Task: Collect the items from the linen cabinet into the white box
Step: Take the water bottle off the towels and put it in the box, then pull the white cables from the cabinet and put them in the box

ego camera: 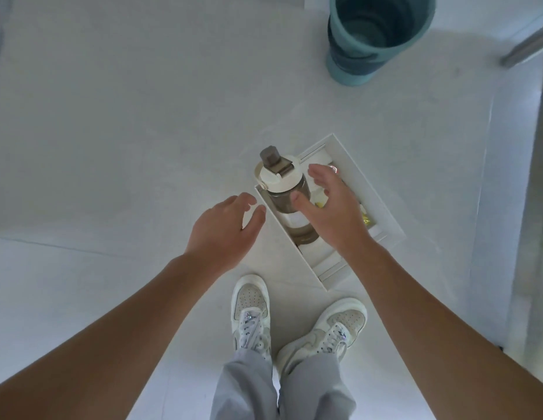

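Note:
The white box [382, 207] sits on the pale floor just ahead of my feet. A brown water bottle [284, 189] with a cream lid stands upright in its left half. Small yellow and pink items [367, 221] lie in the box, partly hidden under my right hand. My right hand [331, 207] hovers over the box beside the bottle with fingers spread, holding nothing. My left hand [228, 228] is just left of the box's rim with fingers loosely curved and empty. The linen cabinet is not in view.
A teal ribbed bin [373, 40] stands on the floor at the upper right. A grey furniture leg [524, 47] and a white panel edge [537, 177] run along the right side. My two white sneakers [252, 313] stand right behind the box.

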### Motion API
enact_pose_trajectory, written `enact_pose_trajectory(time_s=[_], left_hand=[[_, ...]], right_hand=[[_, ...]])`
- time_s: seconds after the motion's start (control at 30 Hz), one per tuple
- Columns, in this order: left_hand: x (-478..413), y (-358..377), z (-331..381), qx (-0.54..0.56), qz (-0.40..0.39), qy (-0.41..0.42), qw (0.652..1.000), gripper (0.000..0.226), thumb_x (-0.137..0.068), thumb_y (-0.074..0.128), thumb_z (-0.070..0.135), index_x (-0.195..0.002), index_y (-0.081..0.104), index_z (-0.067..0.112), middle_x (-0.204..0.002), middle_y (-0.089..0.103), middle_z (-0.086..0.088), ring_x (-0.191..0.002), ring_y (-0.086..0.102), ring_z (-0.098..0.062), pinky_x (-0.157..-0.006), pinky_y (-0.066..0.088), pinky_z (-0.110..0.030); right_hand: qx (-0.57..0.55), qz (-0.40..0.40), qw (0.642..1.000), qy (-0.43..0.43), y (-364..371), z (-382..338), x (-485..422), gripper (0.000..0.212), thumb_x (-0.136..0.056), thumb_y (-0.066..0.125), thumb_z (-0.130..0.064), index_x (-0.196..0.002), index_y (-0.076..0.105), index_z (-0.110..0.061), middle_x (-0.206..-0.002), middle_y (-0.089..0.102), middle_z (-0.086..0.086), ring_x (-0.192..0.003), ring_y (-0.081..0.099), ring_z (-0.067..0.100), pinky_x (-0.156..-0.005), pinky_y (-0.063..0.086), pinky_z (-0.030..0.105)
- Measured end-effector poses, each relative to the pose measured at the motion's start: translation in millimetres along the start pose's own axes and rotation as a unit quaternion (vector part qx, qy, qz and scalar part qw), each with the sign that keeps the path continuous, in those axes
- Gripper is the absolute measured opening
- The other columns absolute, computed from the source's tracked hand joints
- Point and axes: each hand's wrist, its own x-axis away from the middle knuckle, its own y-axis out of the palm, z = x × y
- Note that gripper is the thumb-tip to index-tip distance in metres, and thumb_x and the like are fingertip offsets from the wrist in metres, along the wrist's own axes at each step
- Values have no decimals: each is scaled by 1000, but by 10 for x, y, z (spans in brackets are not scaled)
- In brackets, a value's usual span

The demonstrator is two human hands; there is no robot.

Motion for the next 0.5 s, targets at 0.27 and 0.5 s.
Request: enact_pose_trajectory(time_s=[0.27, 0.5], left_hand=[[223, -1444, 749, -76, 122, 108, 984, 49, -96, 31, 51, -120, 61, 19, -113, 68, 2, -95, 65, -21, -80, 48, -37], [760, -3479, 1902, -94, 210, 141, 963, 53, -94, 30, 53, -120, 61, 20, -119, 67, 2, -100, 64, -25, -83, 46, -37]], right_hand=[[86, 32, 991, -97, -967, -1477, 360, 59, -93, 65, -52, -146, 50, -31, -144, 57, -11, -134, 50, 9, -112, 42, 33], [86, 76, 980, -161, -2252, -3429, 1008, 63, -96, 60, -53, -151, 44, -26, -151, 52, -10, -140, 45, 11, -116, 40, 38]])
